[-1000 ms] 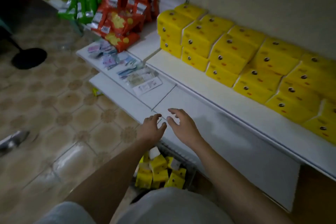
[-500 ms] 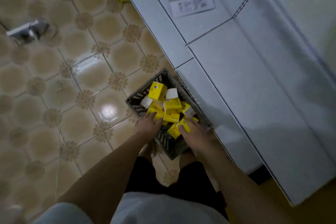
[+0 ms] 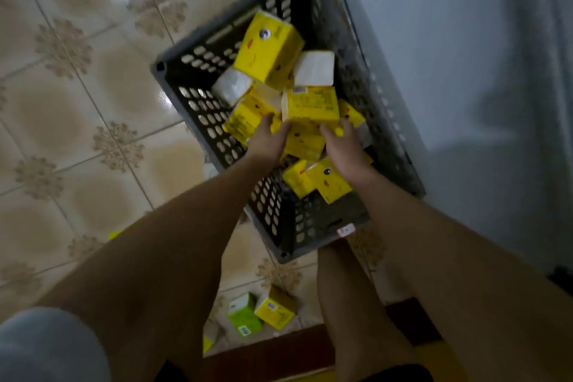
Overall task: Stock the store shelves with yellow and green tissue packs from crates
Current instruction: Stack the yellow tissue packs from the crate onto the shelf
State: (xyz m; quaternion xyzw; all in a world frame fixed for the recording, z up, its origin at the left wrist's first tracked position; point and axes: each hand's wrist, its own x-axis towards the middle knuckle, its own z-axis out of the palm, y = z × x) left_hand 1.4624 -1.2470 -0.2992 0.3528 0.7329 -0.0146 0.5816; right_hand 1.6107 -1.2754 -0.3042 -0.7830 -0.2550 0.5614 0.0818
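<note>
Yellow tissue packs (image 3: 269, 54) are heaped every which way in the grey crate (image 3: 313, 226), some flat, some tipped on an edge, a few showing their white ends, so you can't just scoop a neat row. That's probably why you've got both hands down in the middle of the pile: your left hand (image 3: 267, 141) and right hand (image 3: 344, 150) sit on either side of one barcode-side-up pack (image 3: 311, 105), fingers reaching up against it like you're about to squeeze it, maybe with the one under it, between your palms. I can't tell for sure whether you've actually closed on it yet or are just touching its edges, the shot's a bit blurry. The crate is parked on the tiled floor (image 3: 77, 102) tight against the white shelf base (image 3: 465, 71), which makes sense, short trip from crate to shelf. Heads up, a green pack (image 3: 245, 316) and another yellow one (image 3: 276, 308) are lying loose on the floor near your feet, outside the crate, so don't forget those or step on them.
</note>
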